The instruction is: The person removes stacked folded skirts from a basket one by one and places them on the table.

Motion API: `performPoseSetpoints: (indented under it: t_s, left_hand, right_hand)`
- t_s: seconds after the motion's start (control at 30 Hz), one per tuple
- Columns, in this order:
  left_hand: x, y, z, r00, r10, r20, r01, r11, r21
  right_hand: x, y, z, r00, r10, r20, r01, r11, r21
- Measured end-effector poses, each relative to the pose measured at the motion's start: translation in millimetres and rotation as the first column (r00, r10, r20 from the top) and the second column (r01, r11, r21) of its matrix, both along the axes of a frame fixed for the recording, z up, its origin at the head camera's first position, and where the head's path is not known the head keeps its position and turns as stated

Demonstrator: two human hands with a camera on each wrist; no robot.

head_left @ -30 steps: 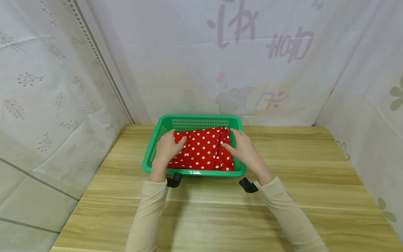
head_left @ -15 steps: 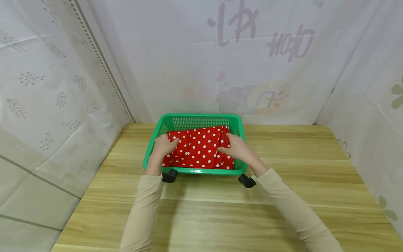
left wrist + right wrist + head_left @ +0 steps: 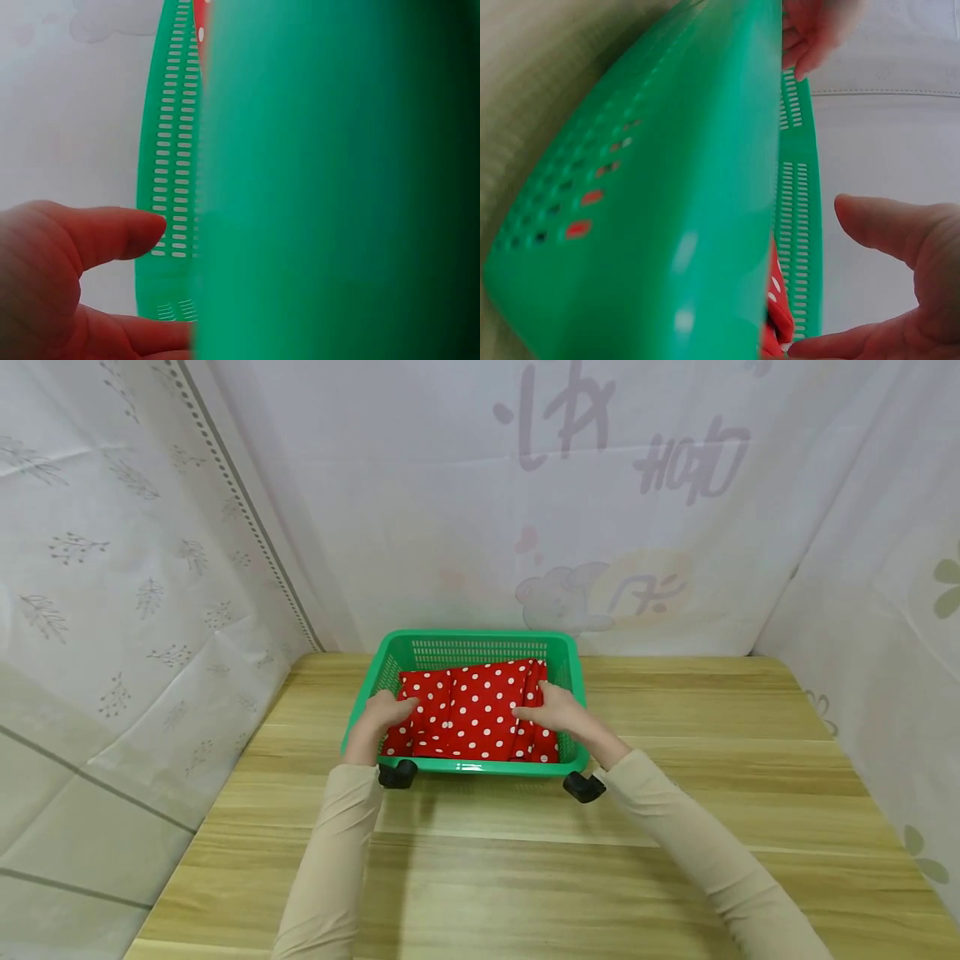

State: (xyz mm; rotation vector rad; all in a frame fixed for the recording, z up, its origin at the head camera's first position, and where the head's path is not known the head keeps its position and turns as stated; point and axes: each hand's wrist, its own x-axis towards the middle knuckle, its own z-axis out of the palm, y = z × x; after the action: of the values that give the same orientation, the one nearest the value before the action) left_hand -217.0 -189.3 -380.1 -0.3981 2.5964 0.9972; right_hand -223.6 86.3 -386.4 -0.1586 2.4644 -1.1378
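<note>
A folded red cloth with white dots [image 3: 482, 714] lies inside the green plastic basket [image 3: 468, 767]. My left hand [image 3: 379, 710] reaches over the basket's left side, thumb out over the cloth's left edge and fingers down between cloth and wall. In the left wrist view its thumb [image 3: 124, 231] stands apart from the fingers, whose tips are hidden behind the basket wall. My right hand [image 3: 555, 707] is at the cloth's right end, its thumb over the folds there. The right wrist view shows that thumb [image 3: 877, 225] spread wide from the fingers, which reach down beside the red cloth [image 3: 780, 304].
The basket stands at the back of a wooden table [image 3: 495, 868], close to a pale printed curtain [image 3: 465, 510]. Another patterned curtain [image 3: 150, 635] hangs at the left. Black wrist cameras [image 3: 397, 774] sit just in front of the basket's near rim.
My left hand has moved left and lower toward the basket's left wall, uncovering the cloth's left part. The right hand has shifted slightly left and down onto the cloth's right end.
</note>
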Motion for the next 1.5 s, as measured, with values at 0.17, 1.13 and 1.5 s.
performPoseSetpoints:
  t_s: [0.17,1.13,1.5]
  left_hand:
    - [-3.0,-3,1.2,0.999,0.012,0.049,-0.014,0.999,0.038]
    - [-21.1,-10,-3.2,0.986,0.029,0.162,-0.057,0.984,0.17]
    - [-23.4,-10,-3.6,0.989,0.057,0.136,-0.086,0.972,0.218]
  right_hand:
    - [-2.7,-2,-2.8,0.998,-0.046,0.038,0.047,0.998,-0.037]
    - [-20.5,-7,-16.7,0.896,-0.205,0.394,0.336,0.892,-0.301]
    - [-23.8,-7,-16.6,0.899,-0.187,0.395,0.316,0.903,-0.292]
